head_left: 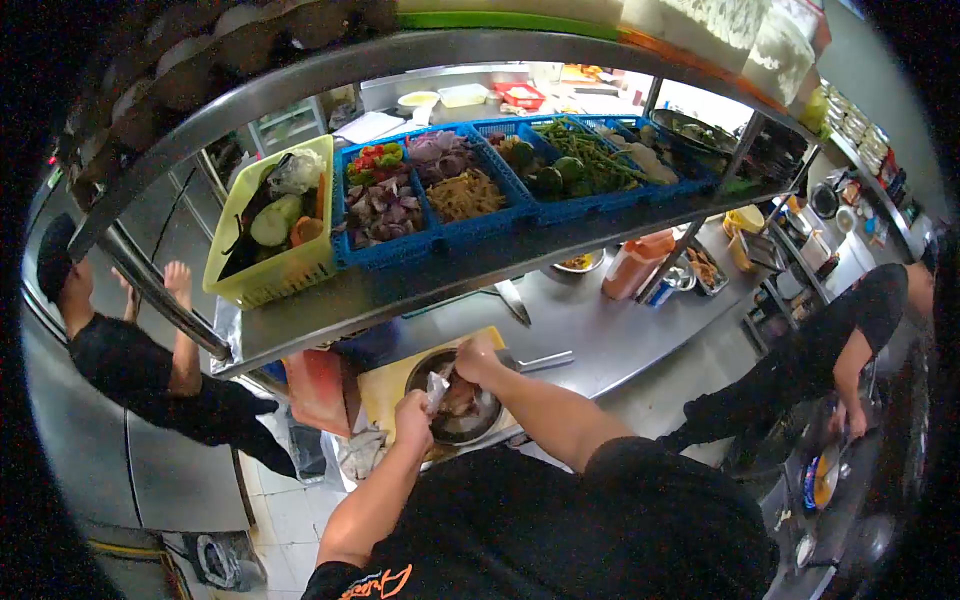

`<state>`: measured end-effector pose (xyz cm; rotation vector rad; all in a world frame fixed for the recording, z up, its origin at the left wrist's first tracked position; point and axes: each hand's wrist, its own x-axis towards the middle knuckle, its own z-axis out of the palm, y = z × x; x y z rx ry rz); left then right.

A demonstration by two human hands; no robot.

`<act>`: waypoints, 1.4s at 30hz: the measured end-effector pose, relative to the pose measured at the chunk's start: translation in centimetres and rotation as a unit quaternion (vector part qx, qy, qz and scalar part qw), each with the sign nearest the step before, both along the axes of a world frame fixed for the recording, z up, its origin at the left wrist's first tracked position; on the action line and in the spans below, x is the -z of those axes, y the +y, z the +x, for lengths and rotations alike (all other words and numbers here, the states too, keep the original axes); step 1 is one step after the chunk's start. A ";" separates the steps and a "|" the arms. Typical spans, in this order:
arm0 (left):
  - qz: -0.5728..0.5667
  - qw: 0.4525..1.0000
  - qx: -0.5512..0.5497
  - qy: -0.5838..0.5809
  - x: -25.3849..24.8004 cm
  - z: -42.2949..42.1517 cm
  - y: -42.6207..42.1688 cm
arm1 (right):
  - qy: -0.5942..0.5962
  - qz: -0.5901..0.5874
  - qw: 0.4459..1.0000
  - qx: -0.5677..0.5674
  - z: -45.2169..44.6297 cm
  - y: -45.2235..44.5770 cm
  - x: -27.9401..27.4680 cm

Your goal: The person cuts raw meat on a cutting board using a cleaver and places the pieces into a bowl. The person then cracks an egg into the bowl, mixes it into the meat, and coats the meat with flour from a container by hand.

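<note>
A round metal pan [487, 420] rests on a yellow cutting board [381, 387], its handle [547, 361] pointing right. Inside lie pinkish pieces [460, 397] that look like raw meat. At the pan's left rim, my left hand [413, 421] is closed around a crumpled, whitish plastic bag [437, 388] held over the pan. My right hand [480, 360] reaches over the far rim with its fingers curled together; what they hold, if anything, is hidden. A crumpled cloth [362, 453] lies beside the board, left of my left hand.
Above the counter, a steel shelf [420, 285] carries a yellow basket [270, 225] and blue crates [430, 245] of vegetables. A knife [513, 302] lies behind the pan. An orange container [637, 262] stands farther right. Co-workers [130, 370] stand at left and right [830, 345].
</note>
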<state>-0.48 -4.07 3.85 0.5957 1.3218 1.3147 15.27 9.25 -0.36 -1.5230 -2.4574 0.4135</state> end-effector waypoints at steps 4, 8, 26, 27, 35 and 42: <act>-0.063 0.992 0.088 0.060 -2.3 -1.1 2.0 | 0.335 -0.226 0.913 0.059 -0.7 -2.8 -8.0; 0.028 0.990 0.077 -0.113 -0.8 1.0 3.7 | 0.303 -0.105 0.947 0.012 -0.8 -3.7 -4.4; 0.097 0.956 0.032 0.273 3.9 3.5 4.8 | 0.353 -0.171 0.915 0.092 -0.2 -0.4 -1.2; 0.131 0.936 0.038 0.324 2.3 4.0 4.2 | 0.351 -0.172 0.916 0.093 -0.2 -0.2 -1.1; 0.057 0.914 0.167 0.366 -2.4 2.6 5.0 | 0.378 -0.263 0.887 0.027 1.4 -2.6 -10.0; 0.110 0.880 0.172 0.430 -5.9 1.1 4.5 | 0.176 -0.193 0.965 -0.005 3.2 -3.1 -11.7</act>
